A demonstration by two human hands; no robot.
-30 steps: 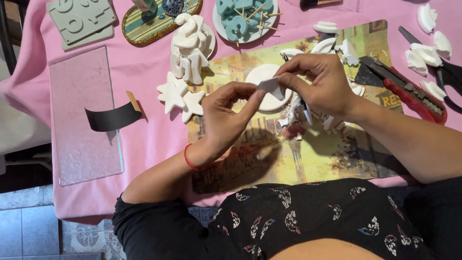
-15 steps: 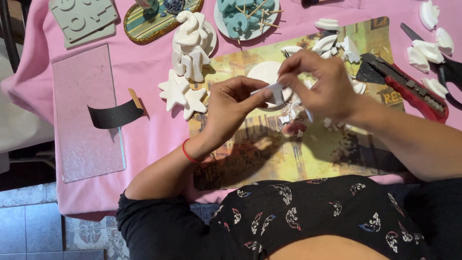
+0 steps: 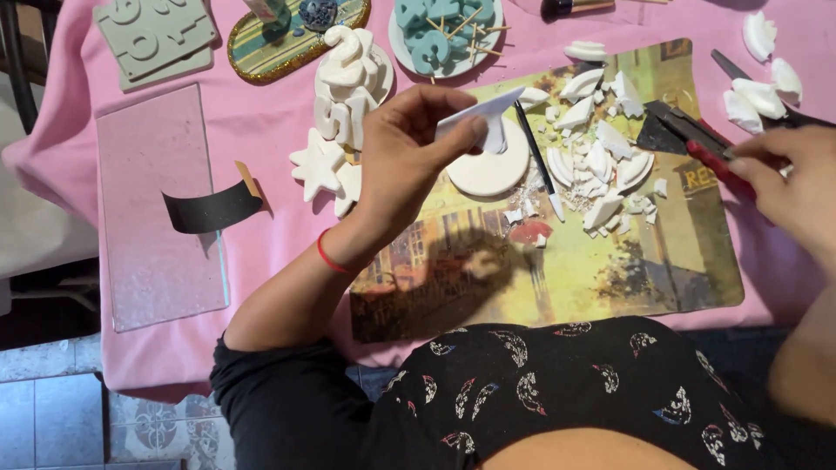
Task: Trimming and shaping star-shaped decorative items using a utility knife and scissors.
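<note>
The single head camera looks steeply down from close above at the pink table and the person's lap.

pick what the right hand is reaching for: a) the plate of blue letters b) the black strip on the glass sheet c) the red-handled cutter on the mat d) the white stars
c: the right hand has its fingertips at the red-handled cutter on the printed mat, while the left hand holds a white piece up.
</note>
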